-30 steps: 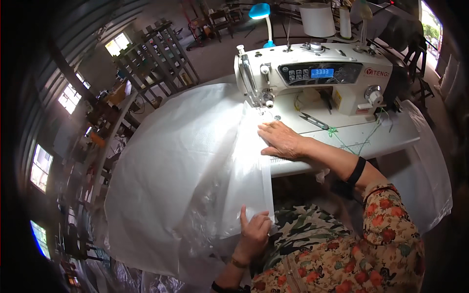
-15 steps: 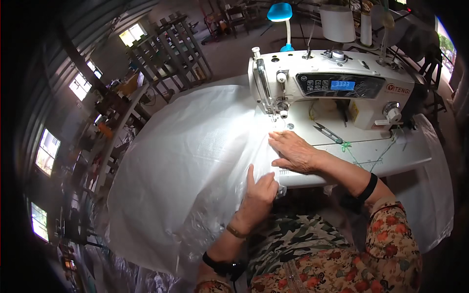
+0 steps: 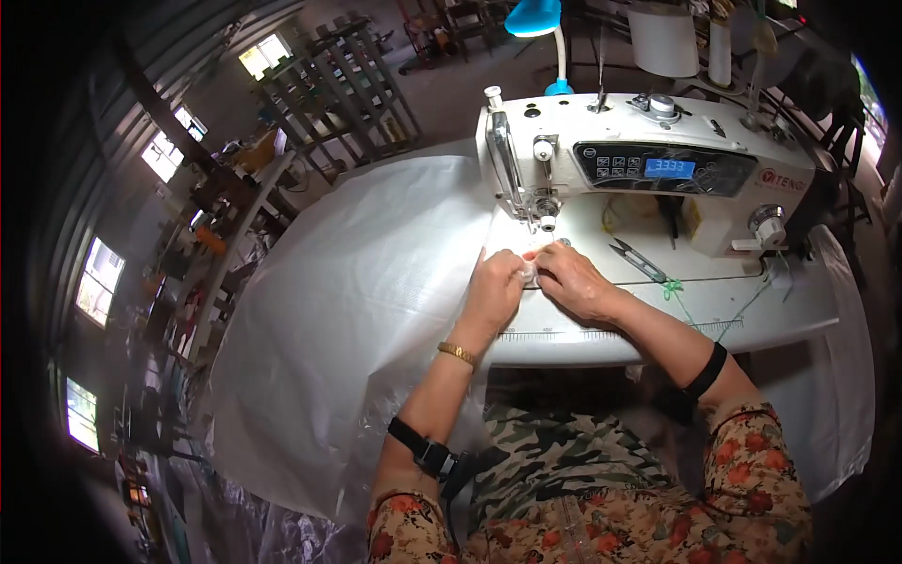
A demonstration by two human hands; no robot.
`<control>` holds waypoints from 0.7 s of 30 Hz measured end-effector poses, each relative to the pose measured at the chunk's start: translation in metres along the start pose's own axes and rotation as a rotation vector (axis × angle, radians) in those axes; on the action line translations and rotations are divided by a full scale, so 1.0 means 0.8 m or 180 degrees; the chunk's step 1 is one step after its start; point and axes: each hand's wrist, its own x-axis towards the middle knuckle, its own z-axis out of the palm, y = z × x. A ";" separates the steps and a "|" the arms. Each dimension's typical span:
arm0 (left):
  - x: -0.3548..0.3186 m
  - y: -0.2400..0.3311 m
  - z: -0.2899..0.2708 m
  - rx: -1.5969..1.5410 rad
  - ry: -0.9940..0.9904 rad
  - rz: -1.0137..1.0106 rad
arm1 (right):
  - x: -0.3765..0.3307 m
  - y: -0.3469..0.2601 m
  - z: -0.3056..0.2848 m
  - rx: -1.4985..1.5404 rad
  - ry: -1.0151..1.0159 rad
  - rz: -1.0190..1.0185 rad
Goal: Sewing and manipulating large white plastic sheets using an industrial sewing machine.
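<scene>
A large white woven plastic sheet [image 3: 357, 273] spreads over the table's left side and hangs over its front edge. Both hands meet just in front of the needle area of the white sewing machine [image 3: 526, 132]. My left hand [image 3: 498, 287] is closed, pinching a bunched edge of the sheet. Against it, my right hand [image 3: 573, 282] pinches the same gathered bit with thumb and fingers. Right of my hands lie thread snips [image 3: 639, 260] tied to a green cord [image 3: 673, 289]. The fingertips partly hide the gathered edge.
A blue lamp [image 3: 534, 17] stands behind the machine. Thread cones [image 3: 663, 39] rise at the back right. A wooden rack [image 3: 338, 94] and a cluttered bench [image 3: 240, 226] stand off to the left. More white sheeting [image 3: 836, 376] hangs at the right.
My left hand has risen from the table's front edge to meet my right hand. My right hand has gone from lying flat on the sheet to pinching its edge.
</scene>
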 end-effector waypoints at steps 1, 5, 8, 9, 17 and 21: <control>0.005 -0.003 0.001 -0.0229 -0.0018 -0.0230 | 0.004 0.003 0.003 0.0141 0.0162 0.0054; 0.016 -0.003 -0.001 -0.1643 -0.0346 -0.1129 | 0.011 0.004 0.006 0.0145 0.0458 0.0398; 0.016 -0.007 0.005 -0.2708 -0.0225 -0.1935 | 0.015 0.002 0.006 0.0078 0.0504 0.0328; 0.016 -0.011 0.005 -0.2708 -0.0229 -0.1942 | 0.014 0.001 0.006 0.0083 0.0501 0.0334; 0.031 -0.014 -0.001 -0.2015 -0.0543 -0.1654 | 0.011 -0.002 0.002 0.0263 0.0575 0.0529; 0.031 -0.020 0.000 -0.2094 -0.0564 -0.1882 | 0.014 -0.007 0.002 0.0447 0.0618 0.0634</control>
